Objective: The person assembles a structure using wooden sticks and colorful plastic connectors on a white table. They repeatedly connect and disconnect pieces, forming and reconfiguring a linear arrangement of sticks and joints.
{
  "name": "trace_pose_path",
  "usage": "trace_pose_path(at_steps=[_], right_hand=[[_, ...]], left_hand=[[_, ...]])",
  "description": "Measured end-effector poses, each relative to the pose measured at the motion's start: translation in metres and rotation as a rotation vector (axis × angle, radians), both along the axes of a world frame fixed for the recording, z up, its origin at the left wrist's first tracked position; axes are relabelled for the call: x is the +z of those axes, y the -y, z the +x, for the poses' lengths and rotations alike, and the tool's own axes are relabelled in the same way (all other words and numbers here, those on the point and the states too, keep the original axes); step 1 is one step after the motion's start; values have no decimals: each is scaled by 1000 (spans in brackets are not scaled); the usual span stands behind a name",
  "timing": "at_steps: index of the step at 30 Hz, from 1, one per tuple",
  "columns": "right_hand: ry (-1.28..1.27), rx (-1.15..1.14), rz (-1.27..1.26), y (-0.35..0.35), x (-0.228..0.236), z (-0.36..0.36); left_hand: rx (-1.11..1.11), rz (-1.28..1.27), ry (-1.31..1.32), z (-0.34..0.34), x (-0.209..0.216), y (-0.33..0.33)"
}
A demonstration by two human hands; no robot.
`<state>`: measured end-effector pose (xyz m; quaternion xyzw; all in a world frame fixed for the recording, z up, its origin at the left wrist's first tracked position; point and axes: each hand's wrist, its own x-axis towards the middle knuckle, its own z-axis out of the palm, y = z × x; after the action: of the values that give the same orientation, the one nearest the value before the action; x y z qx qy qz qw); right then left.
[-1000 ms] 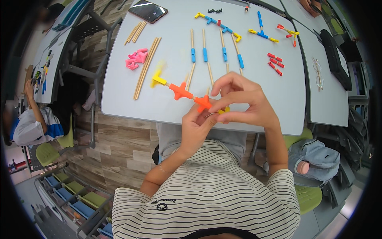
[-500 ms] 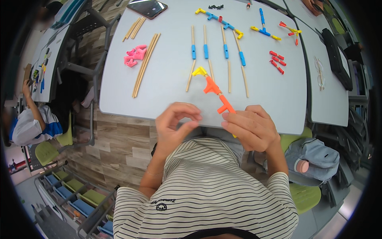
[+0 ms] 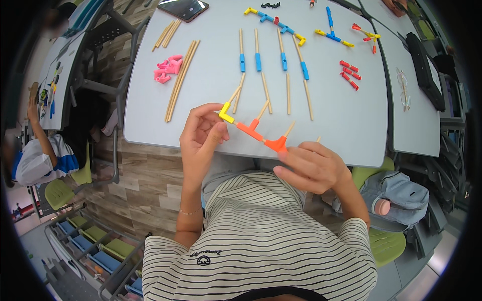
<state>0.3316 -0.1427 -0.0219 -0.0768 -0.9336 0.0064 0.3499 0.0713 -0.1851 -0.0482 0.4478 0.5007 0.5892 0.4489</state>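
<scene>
My right hand (image 3: 314, 168) pinches the right end of a frame of wooden sticks and plastic connectors, hiding that end; a short stick tip pokes out above the fingers. From the left, the frame shows a yellow elbow (image 3: 227, 113), an orange tee (image 3: 249, 131) and an orange-red connector (image 3: 276, 144), with sticks rising toward the table. My left hand (image 3: 202, 134) is at the yellow elbow, curled, index finger and thumb on either side of it. Beyond lie several sticks joined by blue sleeves (image 3: 258, 62), plus a row of blue tees with yellow elbow ends (image 3: 276, 22).
On the white table (image 3: 216, 50) lie pink connectors (image 3: 168, 69), long bare sticks (image 3: 183, 80), red connectors (image 3: 350, 75), a blue-and-yellow assembly (image 3: 332, 36) and a phone (image 3: 184, 7). Glasses (image 3: 403, 89) and a black case (image 3: 426, 72) rest on the right-hand table. A backpack (image 3: 396, 200) sits on a green chair.
The frame has swung from pointing away to lying crosswise, its sticks now showing toward the table. My left hand has moved up and left to the yellow elbow; my right hand keeps hold.
</scene>
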Motion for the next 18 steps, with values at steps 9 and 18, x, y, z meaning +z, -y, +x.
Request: trace_pose_path(at_steps=[9, 18], right_hand=[[-55, -162, -10, -8, -29, 7], [1, -228, -87, -10, -22, 2]], left_hand=[[115, 123, -3, 17, -24, 14], [93, -5, -19, 13, -19, 16]])
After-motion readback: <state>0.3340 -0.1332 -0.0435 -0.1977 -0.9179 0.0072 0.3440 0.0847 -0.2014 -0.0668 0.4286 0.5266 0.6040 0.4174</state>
